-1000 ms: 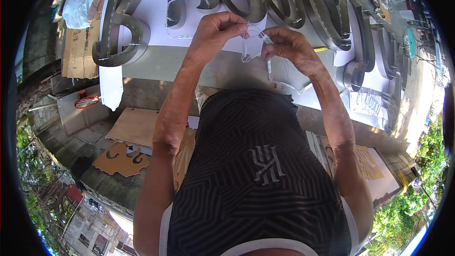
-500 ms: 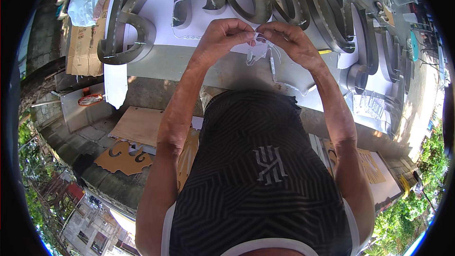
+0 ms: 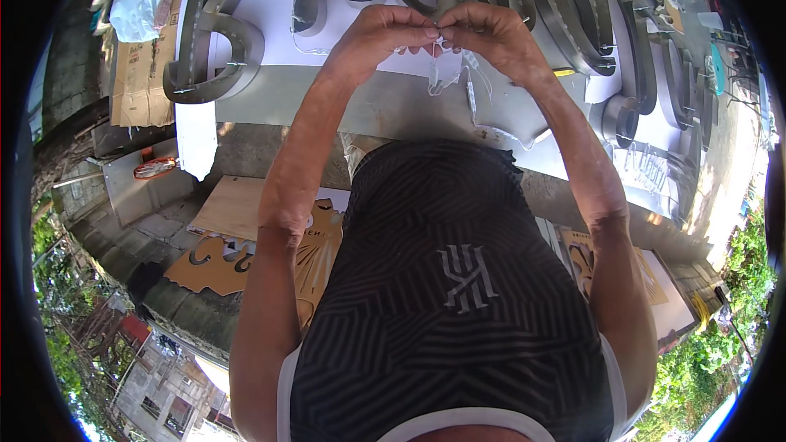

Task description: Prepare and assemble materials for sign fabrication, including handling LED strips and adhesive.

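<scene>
Your white light string (image 3: 472, 98) hangs between your hands above the grey table (image 3: 368, 110), its slack trailing nearer and right, seemingly left loose so nothing tugs. Thumb and fingertips of your left hand (image 3: 381, 39) and right hand (image 3: 493, 37) pinch its thin wire, nearly meeting, probably for steadiness. Beyond, metal letters (image 3: 214, 92) rest on white sheets (image 3: 280, 47), perhaps against scratches.

Open grey tabletop (image 3: 262, 113) at near left, raised metal letters (image 3: 309, 12) blocking beyond the hands (image 3: 381, 39), white strand (image 3: 472, 96) hanging beneath
</scene>
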Demonstrator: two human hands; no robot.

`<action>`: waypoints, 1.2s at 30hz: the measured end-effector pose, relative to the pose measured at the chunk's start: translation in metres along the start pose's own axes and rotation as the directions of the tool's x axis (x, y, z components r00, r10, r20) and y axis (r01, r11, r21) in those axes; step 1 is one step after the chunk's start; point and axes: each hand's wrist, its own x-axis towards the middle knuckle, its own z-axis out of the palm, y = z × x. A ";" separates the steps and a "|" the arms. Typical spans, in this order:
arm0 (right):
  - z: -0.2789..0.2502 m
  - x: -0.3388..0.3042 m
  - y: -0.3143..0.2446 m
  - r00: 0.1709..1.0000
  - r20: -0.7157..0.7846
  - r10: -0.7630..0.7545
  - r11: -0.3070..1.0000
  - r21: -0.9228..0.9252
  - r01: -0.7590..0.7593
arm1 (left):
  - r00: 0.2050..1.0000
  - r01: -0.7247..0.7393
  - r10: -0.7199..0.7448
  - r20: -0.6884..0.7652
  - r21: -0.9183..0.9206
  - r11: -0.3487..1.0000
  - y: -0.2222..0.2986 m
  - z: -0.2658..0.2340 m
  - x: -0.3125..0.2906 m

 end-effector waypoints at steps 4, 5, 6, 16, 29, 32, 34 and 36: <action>-0.005 0.005 -0.003 1.000 0.021 -0.008 1.000 -0.004 0.008 | 0.997 0.049 -0.044 0.063 -0.075 0.996 0.003 -0.004 0.006; -0.006 0.006 -0.003 0.999 0.034 -0.008 1.000 0.011 0.008 | 0.996 0.067 -0.062 0.057 -0.089 0.994 0.004 -0.005 0.006; -0.008 0.006 -0.004 1.000 0.028 -0.012 1.000 0.012 0.011 | 0.996 0.066 -0.061 0.062 -0.084 0.994 0.006 -0.005 0.006; -0.024 0.013 -0.005 0.979 0.193 0.067 0.996 0.036 -0.076 | 0.983 0.121 -0.108 0.148 -0.077 0.990 0.008 -0.006 0.010; -0.021 0.011 0.002 0.977 0.203 0.060 0.995 0.064 -0.074 | 0.979 0.140 -0.136 0.149 -0.017 0.990 0.008 -0.006 0.007; -0.019 0.010 0.002 0.981 0.188 0.050 0.998 0.031 -0.057 | 0.980 0.140 -0.134 0.144 -0.034 0.989 0.004 -0.006 0.007; -0.018 0.009 0.001 0.981 0.188 0.054 0.997 0.037 -0.062 | 0.981 0.143 -0.137 0.140 -0.033 0.989 0.003 -0.006 0.007; -0.017 0.008 0.001 0.981 0.186 0.058 0.997 0.043 -0.068 | 0.981 0.145 -0.139 0.137 -0.032 0.989 0.003 -0.004 0.007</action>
